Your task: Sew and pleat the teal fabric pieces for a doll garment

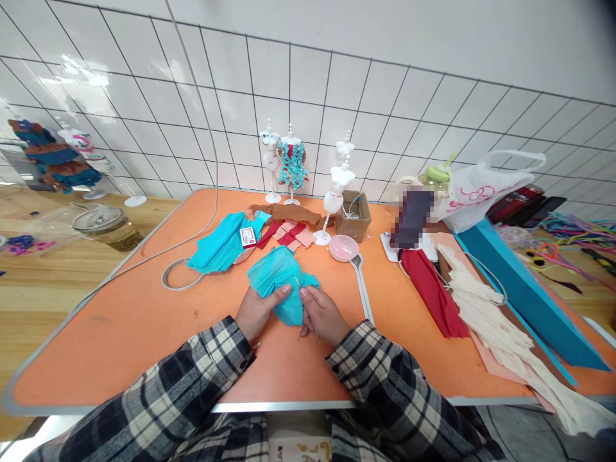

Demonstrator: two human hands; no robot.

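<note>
I record the turquoise crinkled sheet (273, 269) between both hands. The left hand (257, 311) grips it from eight o'clock, thumb on top. The right hand (325, 316), at four o'clock, pinches a thin pointed tool (297, 282), long axis toward eleven, over the sheet. I cannot confirm whether the tip touches. The right hand is nearer the tool.

Front-L tbl (115, 337) free, 4 mannequins (335, 197) blocking bk
</note>
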